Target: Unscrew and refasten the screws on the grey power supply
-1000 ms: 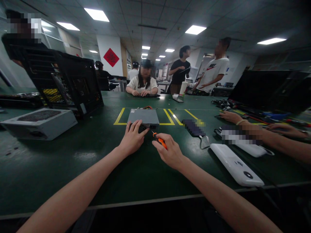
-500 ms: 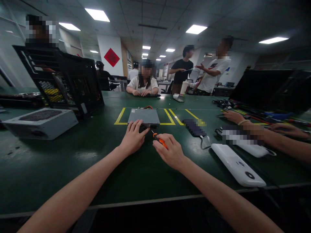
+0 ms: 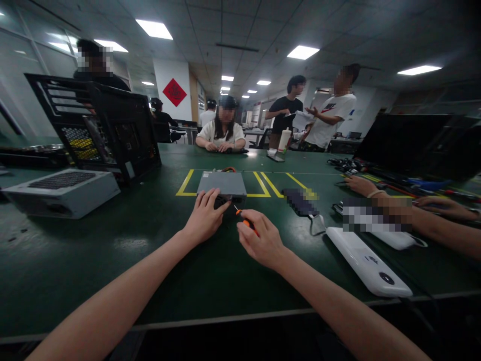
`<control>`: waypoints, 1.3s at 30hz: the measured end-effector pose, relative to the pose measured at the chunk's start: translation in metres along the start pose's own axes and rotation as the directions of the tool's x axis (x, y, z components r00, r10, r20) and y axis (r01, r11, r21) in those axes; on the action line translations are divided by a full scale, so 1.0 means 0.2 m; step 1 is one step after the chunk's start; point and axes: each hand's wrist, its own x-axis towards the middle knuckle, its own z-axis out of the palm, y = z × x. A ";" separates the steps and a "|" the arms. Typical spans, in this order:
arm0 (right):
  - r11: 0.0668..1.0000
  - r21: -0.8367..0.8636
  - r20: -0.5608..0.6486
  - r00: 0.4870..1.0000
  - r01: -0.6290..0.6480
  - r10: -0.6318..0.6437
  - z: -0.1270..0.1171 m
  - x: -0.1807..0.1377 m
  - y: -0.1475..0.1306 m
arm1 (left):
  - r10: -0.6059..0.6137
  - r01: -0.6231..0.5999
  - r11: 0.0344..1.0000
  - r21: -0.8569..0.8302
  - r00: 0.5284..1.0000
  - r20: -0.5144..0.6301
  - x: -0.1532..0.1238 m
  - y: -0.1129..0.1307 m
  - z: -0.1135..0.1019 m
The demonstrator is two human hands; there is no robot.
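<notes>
A grey computer power supply (image 3: 224, 182) lies on the green table in front of me, its near side with a fan grille and socket turned to me. My left hand (image 3: 205, 214) grips its near left edge, fingers over the top and thumb along the near side. In my right hand (image 3: 262, 238) is an orange and black screwdriver (image 3: 239, 213), held between thumb and fingers. Its thin shaft points up and left at the power supply's near side, close to my left thumb. Whether the tip touches a screw is too small to tell.
An open black computer case (image 3: 124, 128) and a second power supply (image 3: 62, 193) stand on the left. At the right lie a phone (image 3: 299, 201), white power banks (image 3: 370, 263) and cables, with a co-worker's hands (image 3: 363, 185) nearby. Another person (image 3: 221, 131) sits across the table (image 3: 180, 296).
The view has tilted up slightly, so everything sits a little lower. My right hand has turned a little around the screwdriver; my left hand stays on the power supply.
</notes>
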 end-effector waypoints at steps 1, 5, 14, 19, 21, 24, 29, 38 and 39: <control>1.000 -0.015 0.006 1.000 -0.003 0.003 0.00 0.00 0.00 | 0.000 0.000 1.000 0.004 1.000 0.001 0.00 0.00 0.00; 1.000 0.000 -0.006 1.000 0.025 -0.025 -0.01 0.01 -0.01 | 0.001 -0.001 1.000 0.012 1.000 0.012 0.00 0.00 0.00; 0.999 0.053 -0.010 1.000 -0.005 0.005 0.01 -0.01 -0.01 | -0.004 0.005 1.000 -0.012 1.000 0.020 0.00 0.00 -0.01; 1.000 -0.009 -0.023 0.999 -0.024 0.023 0.00 0.01 -0.01 | -0.001 0.001 1.000 0.002 1.000 0.030 0.00 0.00 -0.01; 1.000 0.020 -0.045 0.999 0.008 -0.008 0.00 0.01 0.00 | 0.001 0.000 1.000 -0.005 1.000 0.028 0.00 -0.01 0.00; 0.997 0.058 -0.058 0.998 0.042 -0.039 0.01 0.00 0.00 | 0.002 -0.002 1.000 -0.014 1.000 0.022 0.00 -0.01 0.00; 1.000 -0.012 -0.002 1.000 -0.012 0.012 0.01 -0.01 0.01 | 0.009 -0.009 1.000 0.003 1.000 0.026 -0.01 -0.01 0.00; 1.000 0.001 0.008 1.000 0.024 -0.024 0.00 -0.01 0.00 | 0.015 -0.015 1.000 0.010 1.000 0.028 -0.01 -0.01 0.00; 1.000 -0.009 0.009 1.000 0.028 -0.028 0.00 -0.01 0.00 | 0.015 -0.016 1.000 0.013 1.000 0.027 -0.01 -0.01 0.00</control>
